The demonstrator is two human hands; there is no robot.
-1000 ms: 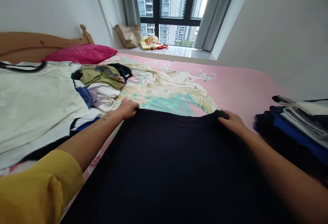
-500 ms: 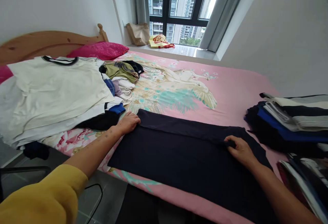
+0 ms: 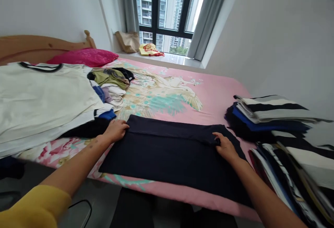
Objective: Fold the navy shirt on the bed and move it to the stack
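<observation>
A dark navy garment (image 3: 167, 158) lies spread on the bed, its far edge folded over in a long strip toward me. At the left end of that fold, my left hand (image 3: 116, 130) is closed with its fingertips on the cloth. My right hand (image 3: 224, 147) pinches a bunched bit of the fold near the other end. What kind of garment it is I cannot tell. Left of it, a cream T-shirt with a black collar (image 3: 47, 92) lies flat on top of other white and dark clothes.
Stacks of folded clothes (image 3: 268, 116) stand on the right side of the bed. A crumpled clothes pile (image 3: 111, 81) and a magenta pillow (image 3: 85, 57) lie toward the wooden headboard (image 3: 39, 48). A paper bag (image 3: 128, 41) and a yellow bag (image 3: 150, 49) sit on the windowsill.
The camera view has turned to the right, so everything appears further left. Both hands keep hold of the fold, and the cloth looks much the same.
</observation>
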